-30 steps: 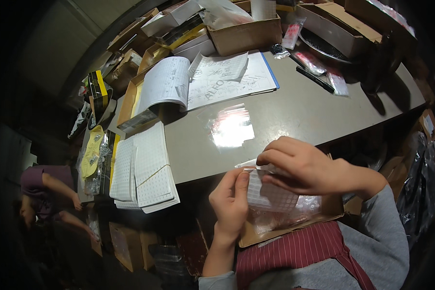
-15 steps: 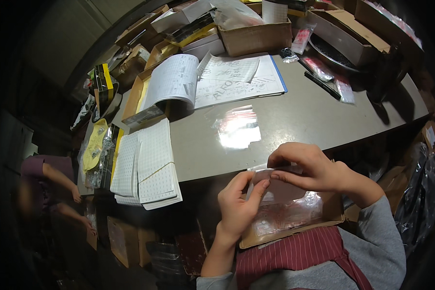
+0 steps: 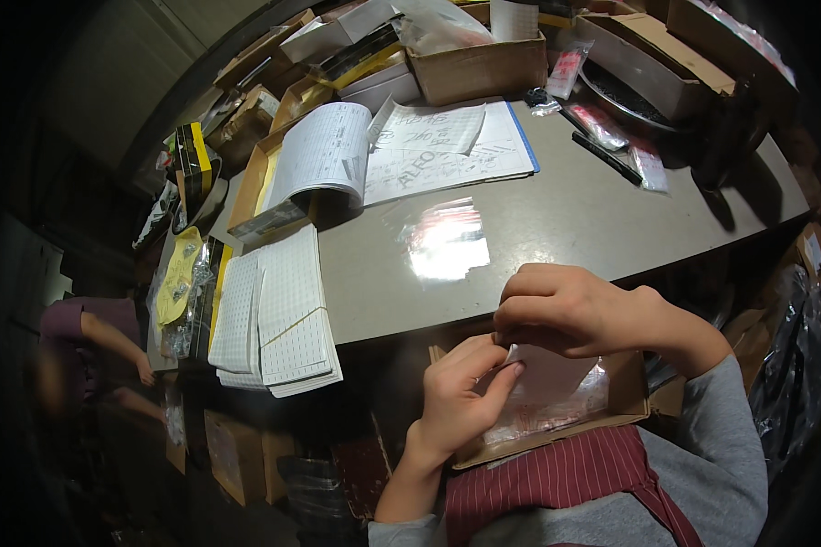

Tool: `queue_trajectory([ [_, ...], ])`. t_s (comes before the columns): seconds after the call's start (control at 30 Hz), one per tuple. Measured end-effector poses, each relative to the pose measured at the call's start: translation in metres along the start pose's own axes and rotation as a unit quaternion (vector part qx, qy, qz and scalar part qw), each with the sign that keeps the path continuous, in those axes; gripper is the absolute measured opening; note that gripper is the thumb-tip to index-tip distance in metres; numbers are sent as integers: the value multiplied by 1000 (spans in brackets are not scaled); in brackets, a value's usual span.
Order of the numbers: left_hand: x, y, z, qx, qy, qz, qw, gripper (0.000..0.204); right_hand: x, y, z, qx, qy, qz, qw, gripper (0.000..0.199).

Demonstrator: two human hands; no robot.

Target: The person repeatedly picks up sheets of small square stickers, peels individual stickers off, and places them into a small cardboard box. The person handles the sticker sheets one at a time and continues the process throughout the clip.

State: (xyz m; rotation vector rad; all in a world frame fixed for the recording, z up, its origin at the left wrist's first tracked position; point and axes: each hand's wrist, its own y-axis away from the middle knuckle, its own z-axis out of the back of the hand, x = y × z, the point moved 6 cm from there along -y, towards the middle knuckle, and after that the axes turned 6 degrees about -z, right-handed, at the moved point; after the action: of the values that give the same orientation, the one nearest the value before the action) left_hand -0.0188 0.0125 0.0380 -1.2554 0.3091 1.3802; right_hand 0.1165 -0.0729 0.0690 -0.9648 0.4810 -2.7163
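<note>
Over an open cardboard box (image 3: 631, 378) at my lap, both hands pinch a thin, pale plastic piece (image 3: 556, 372); whether it is a bag or a flat sheet I cannot tell. My left hand (image 3: 465, 387) has thumb and fingers closed at its left edge. Curled above it, my right hand (image 3: 570, 310) grips the upper edge, its fingertips close to the left ones and partly hidden. Inside the box lie clear plastic bags (image 3: 543, 415) with red print. On the table ahead, a glossy stack of clear bags (image 3: 447, 239) reflects the light.
Banded printed sheets (image 3: 292, 314) overhang the table's front left edge. Behind them are an open notebook (image 3: 324, 150) and papers on a blue-edged board (image 3: 511, 150). A black marker (image 3: 607, 157) lies right. Boxes (image 3: 474, 68) line the back. Another person (image 3: 91, 333) is at far left.
My right hand has curled over and shifted slightly left and down, close to my left fingertips. The plastic piece's upper edge is now largely covered by my fingers.
</note>
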Motion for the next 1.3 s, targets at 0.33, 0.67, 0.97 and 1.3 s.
queue_trajectory([
  [0.33,44,8,4,-63,238,212,946,14,-31,-23,8,1,9,-9,1000,48],
  [0.67,65,16,21,-130,205,187,952,13,-95,-4,27,64,46,-211,974,38],
  [0.97,58,7,17,-92,113,119,982,12,-100,-19,49,36,10,-209,977,25],
  [1.3,34,6,29,-97,9,1,995,12,-111,-21,48,12,217,-248,944,25],
])
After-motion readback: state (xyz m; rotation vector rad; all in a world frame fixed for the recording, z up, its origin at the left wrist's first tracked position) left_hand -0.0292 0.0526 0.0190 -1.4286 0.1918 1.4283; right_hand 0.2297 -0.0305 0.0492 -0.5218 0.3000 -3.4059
